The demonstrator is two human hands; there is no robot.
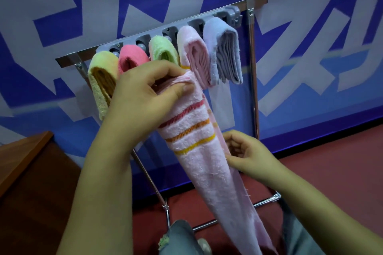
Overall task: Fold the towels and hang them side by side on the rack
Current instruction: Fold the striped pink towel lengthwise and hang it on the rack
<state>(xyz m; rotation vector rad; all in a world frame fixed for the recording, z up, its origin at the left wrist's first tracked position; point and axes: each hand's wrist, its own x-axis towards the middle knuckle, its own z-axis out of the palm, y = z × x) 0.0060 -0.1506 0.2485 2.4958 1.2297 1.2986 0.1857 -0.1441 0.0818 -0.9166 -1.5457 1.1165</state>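
A long pink towel with red, orange and yellow stripes (pixel 199 151) hangs in front of the rack (pixel 255 0). My left hand (pixel 145 91) grips its bunched top end just below the rack's grey clip bar (pixel 230 13). My right hand (pixel 246 151) touches the towel's right edge lower down, fingers loosely curled beside it. Several folded towels hang side by side on the bar: yellow (pixel 101 80), hot pink (pixel 130 56), green (pixel 163 49), pale pink (pixel 194 56) and lavender (pixel 226 51).
The rack's chrome legs (pixel 253 80) and floor bars (pixel 267 201) stand on a dark red floor against a blue and white patterned wall. A brown wooden surface (pixel 27 155) lies at the left. My knees in grey trousers (pixel 182 238) are at the bottom.
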